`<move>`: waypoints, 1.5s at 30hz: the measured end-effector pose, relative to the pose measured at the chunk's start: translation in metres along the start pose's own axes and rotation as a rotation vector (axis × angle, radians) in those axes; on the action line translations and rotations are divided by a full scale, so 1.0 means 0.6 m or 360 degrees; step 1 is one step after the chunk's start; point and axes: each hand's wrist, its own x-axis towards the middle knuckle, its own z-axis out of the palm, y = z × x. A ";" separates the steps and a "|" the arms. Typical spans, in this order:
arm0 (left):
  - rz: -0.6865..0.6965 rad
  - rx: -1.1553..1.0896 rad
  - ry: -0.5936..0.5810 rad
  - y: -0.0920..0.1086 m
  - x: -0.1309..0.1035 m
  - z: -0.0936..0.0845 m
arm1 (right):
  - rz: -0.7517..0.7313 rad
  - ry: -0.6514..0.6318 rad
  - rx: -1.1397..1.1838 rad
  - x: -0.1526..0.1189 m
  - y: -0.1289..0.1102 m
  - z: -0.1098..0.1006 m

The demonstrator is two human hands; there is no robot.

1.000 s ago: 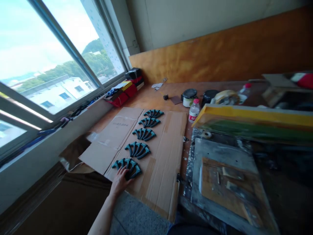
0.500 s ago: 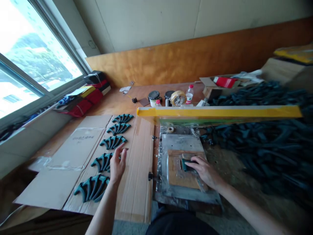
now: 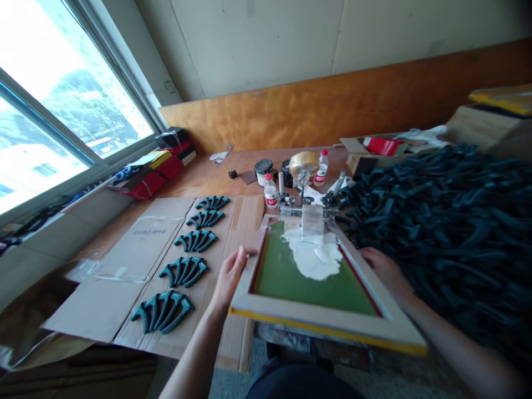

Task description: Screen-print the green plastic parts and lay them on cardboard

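A screen printing frame (image 3: 328, 318) with green mesh lies low over the printing base in front of me. My left hand (image 3: 231, 272) grips its left rail, and my right hand (image 3: 386, 274) holds the right rail, some of its fingers hidden by the frame. White ink (image 3: 313, 257) is spread over the upper part of the mesh. A squeegee (image 3: 312, 221) stands in the ink at the far end. The base beneath the mesh is covered from view. To the left, dark green curved handle-like pieces (image 3: 164, 313) lie in several fanned groups on cardboard.
A large heap of dark green pieces (image 3: 436, 221) fills the right side. Cardboard sheets (image 3: 137, 244) cover the table at left. Behind the frame stand two bottles with red caps (image 3: 271, 191), ink tubs (image 3: 263, 169) and a tape roll (image 3: 303, 162). A window (image 3: 70, 105) is at left.
The frame has come down from its raised position over the base. My right hand has left the green piece on the base for the right rail; my left hand has moved right to the left rail.
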 end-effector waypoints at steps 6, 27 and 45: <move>-0.0281 0.0401 -0.0032 -0.178 -0.028 0.014 | -0.0154 0.0091 -0.0084 0.114 -0.081 -0.021; -0.0244 0.0587 -0.0007 -0.221 -0.013 0.014 | -0.0715 -0.0277 0.0082 0.000 -0.163 0.028; -0.0151 -0.0421 0.0085 0.006 -0.001 0.014 | 0.0241 0.0229 -0.0038 0.131 -0.045 -0.057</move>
